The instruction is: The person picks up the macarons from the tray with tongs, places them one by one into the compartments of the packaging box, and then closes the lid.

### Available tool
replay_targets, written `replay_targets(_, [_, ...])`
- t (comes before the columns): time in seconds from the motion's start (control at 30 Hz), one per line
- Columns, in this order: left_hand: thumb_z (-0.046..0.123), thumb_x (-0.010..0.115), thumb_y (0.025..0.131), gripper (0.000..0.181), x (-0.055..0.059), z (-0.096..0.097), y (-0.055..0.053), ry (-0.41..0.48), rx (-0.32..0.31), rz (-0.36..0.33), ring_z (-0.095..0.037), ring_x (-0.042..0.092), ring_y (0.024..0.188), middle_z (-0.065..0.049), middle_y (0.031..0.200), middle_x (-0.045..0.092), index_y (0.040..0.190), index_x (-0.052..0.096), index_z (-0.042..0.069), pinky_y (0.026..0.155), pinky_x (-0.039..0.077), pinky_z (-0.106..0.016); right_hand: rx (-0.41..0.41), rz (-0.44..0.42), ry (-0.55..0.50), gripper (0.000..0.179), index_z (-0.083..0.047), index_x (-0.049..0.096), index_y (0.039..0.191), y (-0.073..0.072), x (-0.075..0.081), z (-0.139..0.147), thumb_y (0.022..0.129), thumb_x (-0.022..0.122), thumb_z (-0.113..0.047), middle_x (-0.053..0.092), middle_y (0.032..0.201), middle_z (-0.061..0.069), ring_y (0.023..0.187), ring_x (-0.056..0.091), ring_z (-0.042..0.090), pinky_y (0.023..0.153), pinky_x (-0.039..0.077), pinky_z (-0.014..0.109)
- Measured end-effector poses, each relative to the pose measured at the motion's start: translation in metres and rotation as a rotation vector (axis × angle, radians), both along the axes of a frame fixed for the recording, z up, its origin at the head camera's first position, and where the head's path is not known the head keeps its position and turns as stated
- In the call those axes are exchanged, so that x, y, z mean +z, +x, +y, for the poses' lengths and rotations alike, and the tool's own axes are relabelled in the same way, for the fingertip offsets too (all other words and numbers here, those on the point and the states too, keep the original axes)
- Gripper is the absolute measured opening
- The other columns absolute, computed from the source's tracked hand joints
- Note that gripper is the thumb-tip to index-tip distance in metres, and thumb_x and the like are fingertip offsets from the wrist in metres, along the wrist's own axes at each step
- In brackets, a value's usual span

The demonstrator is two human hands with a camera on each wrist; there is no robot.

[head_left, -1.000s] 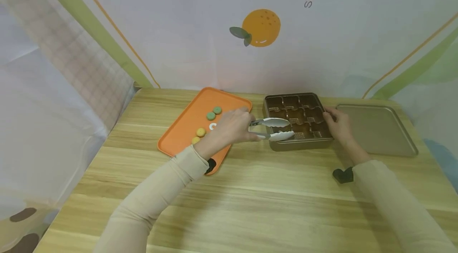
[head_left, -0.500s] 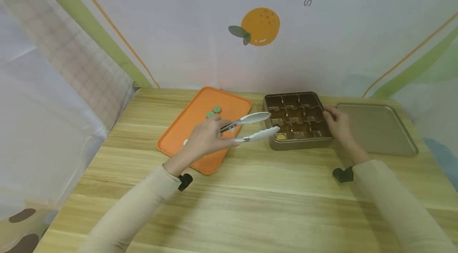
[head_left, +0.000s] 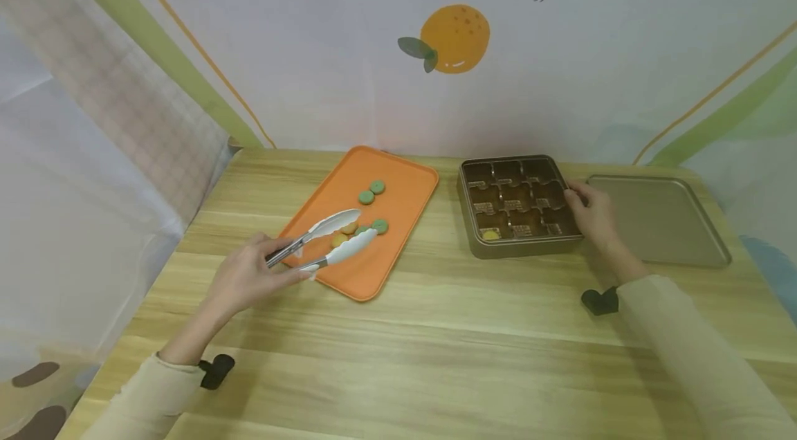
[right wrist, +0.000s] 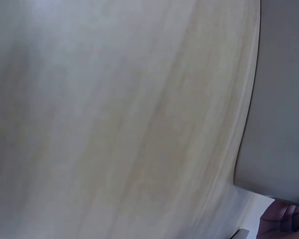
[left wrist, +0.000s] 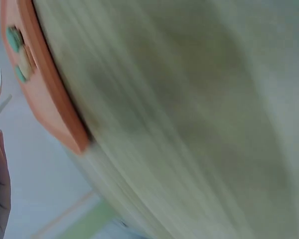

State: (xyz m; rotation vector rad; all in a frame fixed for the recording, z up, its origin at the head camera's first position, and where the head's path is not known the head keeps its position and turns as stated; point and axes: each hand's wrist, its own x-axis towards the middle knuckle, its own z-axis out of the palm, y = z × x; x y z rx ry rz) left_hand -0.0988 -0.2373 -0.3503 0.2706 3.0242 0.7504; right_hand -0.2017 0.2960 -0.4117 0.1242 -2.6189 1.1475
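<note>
In the head view my left hand (head_left: 249,277) holds a pair of tongs (head_left: 353,246) with pale tips, spread apart with nothing gripped between them. The tips hover over the orange tray (head_left: 398,184), partly covering yellow round macaron-like sweets (head_left: 339,240). Green ones (head_left: 366,197) lie farther back and to the right on the tray. My right hand (head_left: 594,218) grips the right side of a brown tin box (head_left: 529,248), thumb near its rim. Inside is a divided insert, with a yellow sweet (head_left: 491,235) in its front left compartment.
A flat tin lid (head_left: 654,218) lies right of the box, close behind the right hand. Wooden tabletop (head_left: 429,343) stretches between tray and front edge. A printed cloth (head_left: 311,46) hangs behind the table.
My left hand has moved left with the tongs, from over the box back to the tray. A yellow sweet now shows in the front left compartment. My right hand keeps its place.
</note>
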Motion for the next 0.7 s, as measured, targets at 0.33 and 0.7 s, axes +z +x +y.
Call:
replay_targets(0.33, [0.043, 0.079, 0.072, 0.065, 0.001, -0.034, 0.014, -0.053, 0.031, 0.014, -0.015, 0.04, 0.057, -0.012, 0.087, 0.058, 0.12, 0.064, 0.002, 0.05, 0.033, -0.027, 0.012, -0.06, -0.013, 0.04, 0.013, 0.049, 0.127, 0.003, 0.004, -0.001, 0.101, 0.041, -0.017, 0.052, 0.12, 0.036, 0.11, 0.05, 0.052, 0.09, 0.04, 0.061])
replay_targets(0.7, [0.044, 0.079, 0.07, 0.066, -0.004, -0.037, 0.013, -0.112, 0.046, -0.003, -0.014, 0.041, 0.056, -0.015, 0.093, 0.059, 0.119, 0.064, 0.002, 0.05, 0.033, -0.028, 0.006, -0.077, 0.016, 0.042, 0.012, 0.048, 0.128, 0.001, 0.004, -0.001, 0.102, 0.041, -0.02, 0.05, 0.124, 0.035, 0.11, 0.049, 0.053, 0.089, 0.041, 0.061])
